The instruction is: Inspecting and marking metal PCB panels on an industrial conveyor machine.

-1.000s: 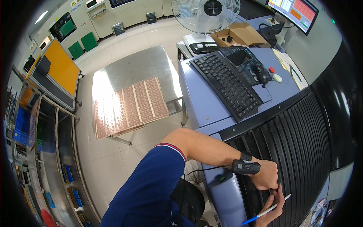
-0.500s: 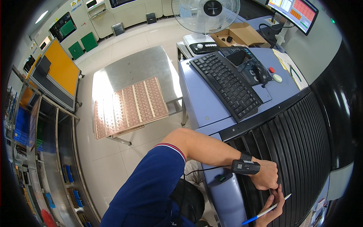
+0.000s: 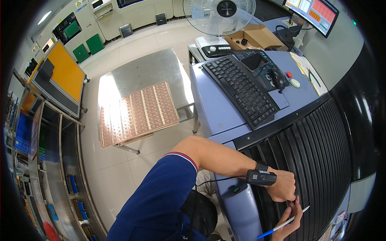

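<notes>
My left hand [image 3: 283, 186] is curled closed over the black ribbed bellows cover [image 3: 317, 148]. A black device [image 3: 261, 177] with a cable is strapped to its wrist. Its fingertips are turned under, so whatever they pinch is hidden. Just below, at the lower edge, my right hand [image 3: 290, 225] has its raised fingertips against or very close to the left hand. A slim blue-and-white pen [image 3: 280, 227] lies slanted across that right hand, held among the fingers.
A blue-grey machine top beyond my hands bears a black keyboard [image 3: 243, 90], a mouse [image 3: 277, 78] and a red button [image 3: 289, 74]. Copper-coloured panels [image 3: 140, 112] lie on a metal table [image 3: 157, 64]. A fan [image 3: 219, 16] and a monitor [image 3: 313, 14] stand farther off; racks [image 3: 60, 160] line the left.
</notes>
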`<action>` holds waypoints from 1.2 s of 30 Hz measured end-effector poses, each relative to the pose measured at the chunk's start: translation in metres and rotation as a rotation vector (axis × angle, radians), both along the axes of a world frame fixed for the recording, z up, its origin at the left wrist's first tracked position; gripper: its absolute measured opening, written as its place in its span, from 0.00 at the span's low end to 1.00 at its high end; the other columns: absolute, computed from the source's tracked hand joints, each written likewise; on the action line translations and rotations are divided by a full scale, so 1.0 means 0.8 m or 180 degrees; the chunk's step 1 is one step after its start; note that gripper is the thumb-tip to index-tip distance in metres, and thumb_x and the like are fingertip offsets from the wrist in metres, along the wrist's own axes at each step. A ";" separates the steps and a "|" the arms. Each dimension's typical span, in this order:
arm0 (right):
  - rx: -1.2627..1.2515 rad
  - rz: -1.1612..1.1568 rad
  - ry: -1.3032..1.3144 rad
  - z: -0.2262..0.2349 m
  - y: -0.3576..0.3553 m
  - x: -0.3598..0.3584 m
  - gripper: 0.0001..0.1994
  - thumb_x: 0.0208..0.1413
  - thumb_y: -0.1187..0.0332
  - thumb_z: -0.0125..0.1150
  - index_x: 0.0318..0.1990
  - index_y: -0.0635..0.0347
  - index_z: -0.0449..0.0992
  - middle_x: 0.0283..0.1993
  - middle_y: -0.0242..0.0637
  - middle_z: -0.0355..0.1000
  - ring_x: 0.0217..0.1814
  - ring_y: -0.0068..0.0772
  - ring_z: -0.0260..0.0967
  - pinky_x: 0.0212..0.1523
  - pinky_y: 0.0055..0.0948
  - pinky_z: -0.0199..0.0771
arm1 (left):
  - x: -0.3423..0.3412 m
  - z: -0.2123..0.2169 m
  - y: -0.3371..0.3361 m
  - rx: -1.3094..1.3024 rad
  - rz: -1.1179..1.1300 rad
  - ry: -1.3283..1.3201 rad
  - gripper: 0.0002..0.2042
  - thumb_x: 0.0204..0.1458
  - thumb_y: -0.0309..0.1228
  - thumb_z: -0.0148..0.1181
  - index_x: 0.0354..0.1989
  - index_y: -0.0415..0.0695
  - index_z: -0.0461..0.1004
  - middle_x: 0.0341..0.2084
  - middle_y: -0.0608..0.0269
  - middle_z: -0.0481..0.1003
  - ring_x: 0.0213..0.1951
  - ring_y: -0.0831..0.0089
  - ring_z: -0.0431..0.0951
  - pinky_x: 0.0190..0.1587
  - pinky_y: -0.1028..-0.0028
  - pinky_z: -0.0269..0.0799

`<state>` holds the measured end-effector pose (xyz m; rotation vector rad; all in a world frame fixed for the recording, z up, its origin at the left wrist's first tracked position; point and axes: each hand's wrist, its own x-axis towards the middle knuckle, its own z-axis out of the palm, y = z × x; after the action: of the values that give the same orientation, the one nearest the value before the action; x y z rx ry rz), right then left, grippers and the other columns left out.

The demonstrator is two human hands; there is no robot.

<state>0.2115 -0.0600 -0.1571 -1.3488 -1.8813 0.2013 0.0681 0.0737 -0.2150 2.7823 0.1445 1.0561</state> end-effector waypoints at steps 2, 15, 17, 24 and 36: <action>-0.0027 -0.0022 0.0048 0.000 0.000 0.000 0.16 0.64 0.73 0.58 0.52 0.80 0.71 0.53 0.56 0.75 0.46 0.43 0.79 0.49 0.35 0.80 | 0.000 0.000 0.000 -0.0003 0.0000 0.0017 0.08 0.43 0.33 0.59 0.20 0.42 0.76 0.15 0.57 0.77 0.21 0.57 0.80 0.23 0.61 0.73; 0.0026 -0.0013 -0.0011 -0.001 0.000 0.000 0.16 0.64 0.72 0.58 0.52 0.80 0.72 0.53 0.55 0.75 0.46 0.43 0.79 0.48 0.35 0.81 | 0.000 -0.001 0.000 0.0042 0.0030 0.0008 0.08 0.42 0.33 0.60 0.20 0.42 0.76 0.14 0.56 0.76 0.21 0.57 0.80 0.23 0.62 0.73; 0.0034 -0.0009 0.0004 -0.001 0.000 0.000 0.16 0.64 0.71 0.58 0.52 0.80 0.72 0.53 0.55 0.76 0.46 0.43 0.79 0.48 0.35 0.81 | 0.001 0.000 0.000 0.0034 0.0027 0.0012 0.08 0.42 0.34 0.60 0.20 0.42 0.76 0.14 0.57 0.76 0.21 0.57 0.80 0.23 0.62 0.73; 0.0018 -0.0050 -0.0053 0.002 0.000 -0.002 0.16 0.64 0.71 0.58 0.51 0.79 0.73 0.51 0.55 0.76 0.45 0.43 0.79 0.47 0.35 0.81 | 0.001 0.000 0.000 0.0013 0.0012 -0.0026 0.08 0.42 0.34 0.60 0.19 0.42 0.76 0.14 0.57 0.76 0.21 0.57 0.80 0.23 0.62 0.73; -0.0394 -0.0128 -0.0018 -0.026 0.000 0.030 0.17 0.67 0.71 0.51 0.57 0.75 0.67 0.60 0.56 0.70 0.52 0.41 0.75 0.56 0.37 0.74 | 0.002 -0.001 0.000 0.0017 0.0037 0.0060 0.08 0.42 0.34 0.59 0.20 0.42 0.76 0.15 0.56 0.77 0.22 0.57 0.80 0.24 0.61 0.73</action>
<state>0.2353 -0.0601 -0.1780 -1.4703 -1.8706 0.2980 0.0693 0.0738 -0.2161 2.8002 0.1607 1.0347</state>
